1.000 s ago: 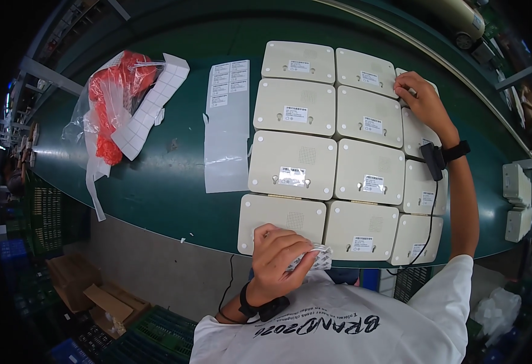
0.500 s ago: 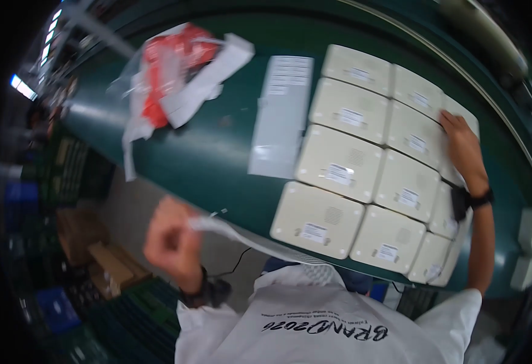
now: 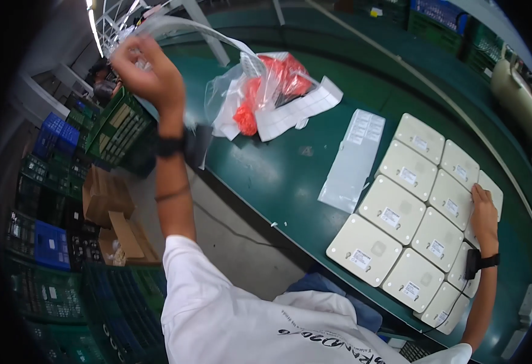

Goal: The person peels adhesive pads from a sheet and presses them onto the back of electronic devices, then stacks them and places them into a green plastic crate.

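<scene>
Casings (image 3: 433,227) of pale, round-cornered plastic lie in close rows on the green tabletop (image 3: 247,179), right of frame. White labels (image 3: 390,217) sit on those plainly visible; any under the right hand (image 3: 485,221) cannot be verified. Label sheet (image 3: 346,176), glossy and largely bare, retains labels at its upper end. Left hand (image 3: 150,76), upper left, is curled at a translucent strip (image 3: 208,31); blur obscures its grip. The right's fingers rest together on casings; anything held cannot be told.

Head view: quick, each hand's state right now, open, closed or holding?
Left hand: closed, motion-blurred, holding a white strip.
Right hand: laid on a beige device; whether it grips cannot be told.
</scene>
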The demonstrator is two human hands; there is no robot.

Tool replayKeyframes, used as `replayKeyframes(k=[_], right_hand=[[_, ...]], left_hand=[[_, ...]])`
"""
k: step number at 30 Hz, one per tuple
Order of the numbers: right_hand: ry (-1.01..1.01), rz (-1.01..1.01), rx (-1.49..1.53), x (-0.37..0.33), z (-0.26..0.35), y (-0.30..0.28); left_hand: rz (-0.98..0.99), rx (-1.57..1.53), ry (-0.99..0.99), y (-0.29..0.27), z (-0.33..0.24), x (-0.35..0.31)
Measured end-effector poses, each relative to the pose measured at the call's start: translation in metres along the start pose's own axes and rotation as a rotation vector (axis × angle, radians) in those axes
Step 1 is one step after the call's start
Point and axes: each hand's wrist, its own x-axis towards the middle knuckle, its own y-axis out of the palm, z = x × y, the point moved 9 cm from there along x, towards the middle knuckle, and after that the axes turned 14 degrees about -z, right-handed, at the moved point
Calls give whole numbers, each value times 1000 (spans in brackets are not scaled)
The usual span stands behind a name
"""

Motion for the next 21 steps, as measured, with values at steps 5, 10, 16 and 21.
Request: replayKeyframes(k=[5, 10, 16, 21], right_hand=[[-62, -29, -138, -9, -3, 1], [-58, 142, 34, 4, 6, -6], [22, -467, 475, 57, 14, -249], [335, -696, 112, 89, -154, -374]], left_hand=[[1114, 61, 352, -22, -53, -247], [1303, 77, 125, -62, -43, -315], [1483, 34, -95, -72, -51, -308], [1383, -119, -55, -38, -114, -297]])
